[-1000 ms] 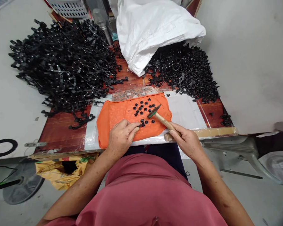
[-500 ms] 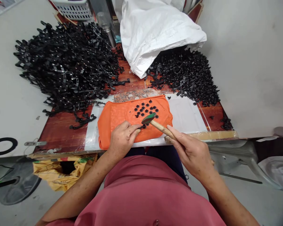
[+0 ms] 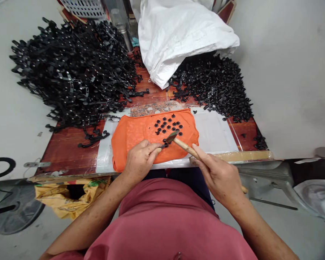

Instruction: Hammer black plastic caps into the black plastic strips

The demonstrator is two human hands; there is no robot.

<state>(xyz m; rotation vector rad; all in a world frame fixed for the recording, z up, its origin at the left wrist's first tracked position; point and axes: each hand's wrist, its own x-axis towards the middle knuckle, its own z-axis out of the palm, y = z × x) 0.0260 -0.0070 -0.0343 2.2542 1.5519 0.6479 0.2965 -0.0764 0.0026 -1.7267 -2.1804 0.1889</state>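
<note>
My right hand (image 3: 220, 177) is wrapped round the wooden handle of a hammer (image 3: 183, 146). Its dark green head is over the lower right part of an orange cloth pad (image 3: 137, 130). My left hand (image 3: 142, 157) pinches a small black plastic strip (image 3: 163, 146) against the pad, just left of the hammer head. Several small round black plastic pieces (image 3: 168, 127) stand on the cloth beyond the hammer. Whether the hammer head touches the strip or a piece below it, I cannot tell.
A tall heap of black plastic strips (image 3: 76, 72) covers the table's left. To the right lies a pile of small black pieces (image 3: 213, 83), partly under a white sack (image 3: 184, 32). A grey basket (image 3: 83, 9) stands behind; a yellow bag (image 3: 62, 202) hangs below the front edge.
The hammer head has tilted and shifted slightly right, uncovering a round black piece beside it. My left hand has stayed almost in place, still pinching the black strip.
</note>
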